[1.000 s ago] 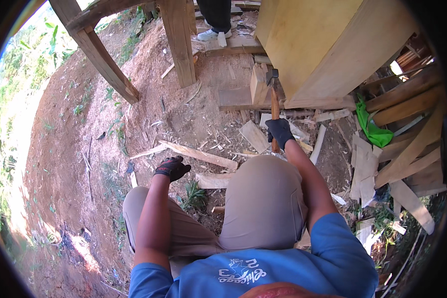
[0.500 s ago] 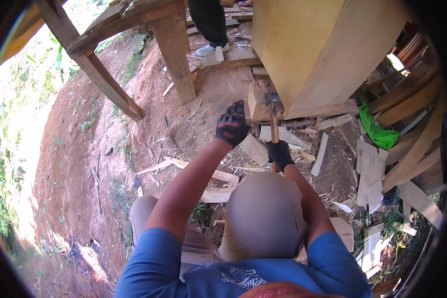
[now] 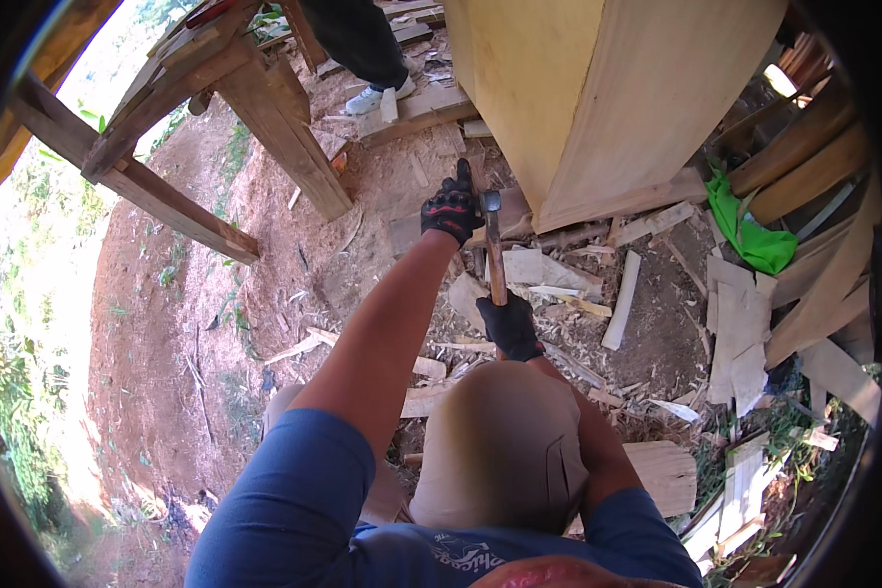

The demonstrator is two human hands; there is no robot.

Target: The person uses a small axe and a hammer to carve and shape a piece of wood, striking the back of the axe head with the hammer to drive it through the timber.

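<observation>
My right hand (image 3: 511, 327), in a black glove, is closed around the wooden handle of a hammer (image 3: 497, 257). Its metal head points away from me, close beside my left hand (image 3: 450, 209). That left hand, in a black glove with red marks, is held out with at least one finger stretched forward and the others partly hidden. It is at the left side of a wooden block (image 3: 515, 208) on the ground; whether it touches the block is unclear. The hammer head partly covers the block.
A large pale wooden panel structure (image 3: 608, 108) stands just beyond my hands. A timber frame (image 3: 282, 137) is at the far left. A person's shoe (image 3: 377, 96) is near a plank at the back. Wood offcuts (image 3: 622, 299) litter the ground; a green bag (image 3: 752, 232) lies right.
The hammer has moved left relative to the block, its head now near my left hand. My left hand's fingers have shifted, one now pointing forward. The whole view has shifted slightly.
</observation>
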